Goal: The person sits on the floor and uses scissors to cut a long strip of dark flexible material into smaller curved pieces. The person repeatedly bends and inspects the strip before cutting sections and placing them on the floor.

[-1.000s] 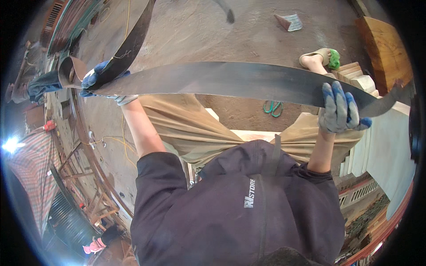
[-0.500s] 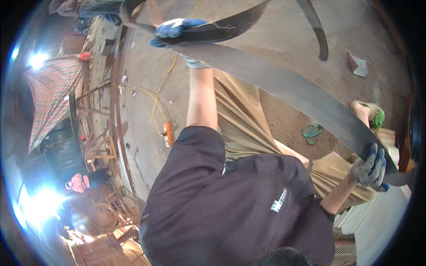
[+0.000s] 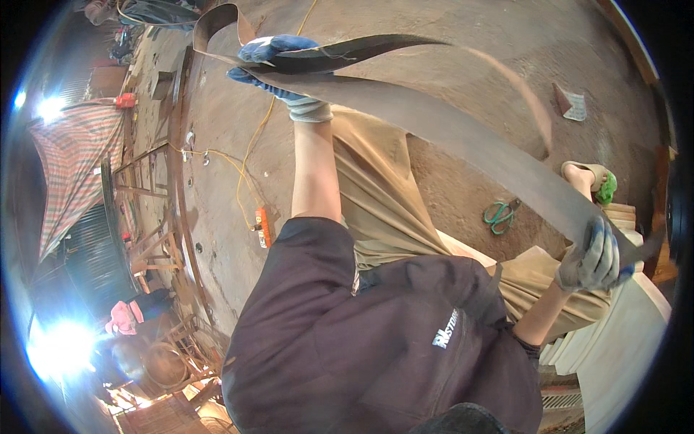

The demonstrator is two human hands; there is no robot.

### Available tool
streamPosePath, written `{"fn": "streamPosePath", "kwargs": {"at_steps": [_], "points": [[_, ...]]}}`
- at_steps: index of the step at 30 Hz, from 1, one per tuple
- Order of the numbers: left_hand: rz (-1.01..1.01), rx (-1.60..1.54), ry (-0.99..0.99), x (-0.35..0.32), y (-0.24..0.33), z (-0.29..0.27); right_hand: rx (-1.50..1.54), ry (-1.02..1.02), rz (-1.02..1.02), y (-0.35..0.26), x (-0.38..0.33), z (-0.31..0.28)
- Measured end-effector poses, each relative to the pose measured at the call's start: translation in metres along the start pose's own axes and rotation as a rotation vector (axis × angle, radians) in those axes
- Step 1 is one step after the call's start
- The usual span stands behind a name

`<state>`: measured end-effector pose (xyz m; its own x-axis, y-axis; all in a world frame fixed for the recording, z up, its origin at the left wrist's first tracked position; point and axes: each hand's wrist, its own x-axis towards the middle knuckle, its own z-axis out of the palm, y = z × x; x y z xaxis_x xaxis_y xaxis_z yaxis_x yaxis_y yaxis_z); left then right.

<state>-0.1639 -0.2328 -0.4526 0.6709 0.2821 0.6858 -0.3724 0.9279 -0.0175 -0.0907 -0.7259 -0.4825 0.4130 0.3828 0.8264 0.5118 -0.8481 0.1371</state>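
A long, flat, dark grey strip (image 3: 434, 119) of a bendable sheet material stretches slantwise across my lap. My left hand (image 3: 278, 76), in a blue and grey work glove, is closed round gathered layers of it at the far left. Beyond that hand the strip bends back in a loop (image 3: 215, 22), and another length curves away to the right. At the near right, my right hand (image 3: 594, 257), gloved alike, pinches the strip close to its narrow end. Green-handled scissors (image 3: 500, 215) lie on the ground below the strip.
An orange power strip (image 3: 262, 227) with a yellow cord (image 3: 246, 163) lies on the left. A sandalled foot (image 3: 580, 173) and pale stacked sheets (image 3: 622, 340) are at right. A crumpled packet (image 3: 571, 103) lies farther off. Metal frames and a person in pink (image 3: 124, 318) are at far left.
The free length of strip beyond my hands has swung and turned, now showing a brownish side. My right hand has shifted slightly left and up with its end. Both hands keep their hold.
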Motion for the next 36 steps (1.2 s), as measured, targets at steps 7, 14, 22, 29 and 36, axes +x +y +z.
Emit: {"fn": "streamPosePath", "kwargs": {"at_steps": [7,14,22,29,36], "points": [[0.026,0.588,0.341,0.001,0.013,-0.005,0.801,-0.822,0.369,-0.033,0.003,0.015],[-0.157,0.388,0.457,0.028,-0.039,0.022,1.222,-0.860,0.565,-0.089,-0.066,0.069],[-0.287,-0.061,0.519,0.070,-0.083,0.097,1.323,-0.858,0.513,-0.084,-0.063,0.152],[-0.404,0.004,0.599,0.075,-0.106,0.176,1.365,-0.743,0.627,-0.133,-0.017,0.131],[-0.180,1.979,0.075,0.072,-0.064,0.173,1.530,-0.945,0.335,-0.160,-0.026,0.128]]}}
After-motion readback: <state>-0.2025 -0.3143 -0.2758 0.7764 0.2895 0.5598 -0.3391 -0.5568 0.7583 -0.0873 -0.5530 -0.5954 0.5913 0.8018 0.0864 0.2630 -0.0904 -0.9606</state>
